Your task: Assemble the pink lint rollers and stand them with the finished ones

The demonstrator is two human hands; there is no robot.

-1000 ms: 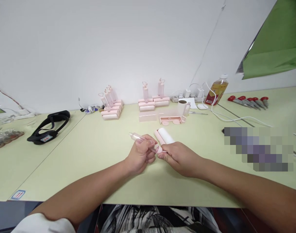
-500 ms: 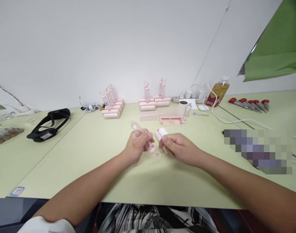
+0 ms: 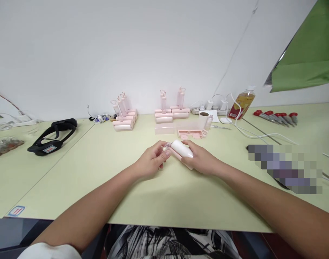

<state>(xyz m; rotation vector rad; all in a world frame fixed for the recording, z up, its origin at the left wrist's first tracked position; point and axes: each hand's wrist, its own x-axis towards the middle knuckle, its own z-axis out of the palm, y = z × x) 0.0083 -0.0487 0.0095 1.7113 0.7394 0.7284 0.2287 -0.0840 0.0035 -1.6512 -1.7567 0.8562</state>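
Observation:
My right hand [image 3: 201, 160] is wrapped round a pink lint roller head with a white roll [image 3: 181, 149], held just above the pale green table [image 3: 105, 172]. My left hand [image 3: 151, 160] is closed on a clear pink handle [image 3: 166, 146], whose end meets the left end of the roller head. Most of the handle is hidden by my fingers.
Finished pink rollers stand in groups at the back [image 3: 124, 117] [image 3: 171, 109]. A pink base part [image 3: 190, 133] and a white roll [image 3: 203, 120] lie behind my hands. A black headset [image 3: 52, 136] is at left; a bottle [image 3: 241, 102], red-handled screwdrivers [image 3: 275, 117] and cables at right.
My left hand turned the handle from pointing up-left and brought its end against the roller head. My right hand took a fuller hold of the roller head and lifted it toward the handle.

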